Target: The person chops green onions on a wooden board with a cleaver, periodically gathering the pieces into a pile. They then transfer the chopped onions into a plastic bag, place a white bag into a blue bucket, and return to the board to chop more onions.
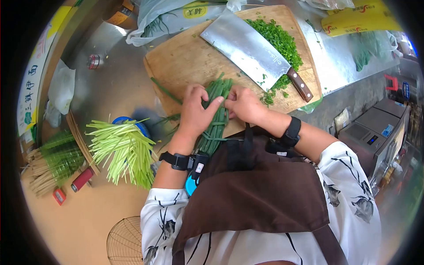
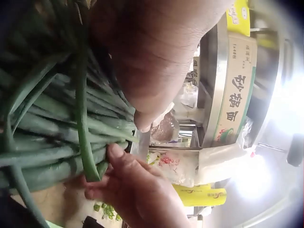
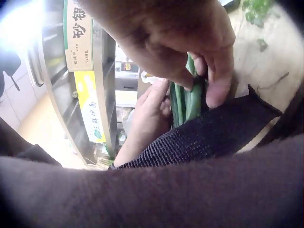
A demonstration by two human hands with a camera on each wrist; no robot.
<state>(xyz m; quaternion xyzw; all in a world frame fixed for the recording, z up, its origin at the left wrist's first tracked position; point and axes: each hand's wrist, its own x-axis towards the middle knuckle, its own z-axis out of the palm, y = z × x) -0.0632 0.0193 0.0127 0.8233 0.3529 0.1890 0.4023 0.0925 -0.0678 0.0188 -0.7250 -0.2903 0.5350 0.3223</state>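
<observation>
A bundle of long green scallions [image 1: 215, 121] lies over the near edge of the wooden cutting board [image 1: 181, 57]. My left hand [image 1: 195, 110] holds the bundle from the left, its thumb laid across the stalks. From the right, my right hand [image 1: 246, 104] pinches stalks at the bundle's side, and the right wrist view shows its curled fingers on the green stalks [image 3: 191, 102]. In the left wrist view, loose leaves [image 2: 83, 118] bend across the bundle. A cleaver [image 1: 247, 46] lies flat on the board beyond the hands, beside a heap of chopped scallions [image 1: 278, 42].
Pale green stalks [image 1: 121, 152] stand in a blue-rimmed container at the left. Plastic bags [image 1: 176, 20] lie behind the board, and a small jar [image 1: 94, 61] stands on the metal counter. A yellow bag [image 1: 362, 20] is at the back right. A wire fan guard [image 1: 126, 240] is below left.
</observation>
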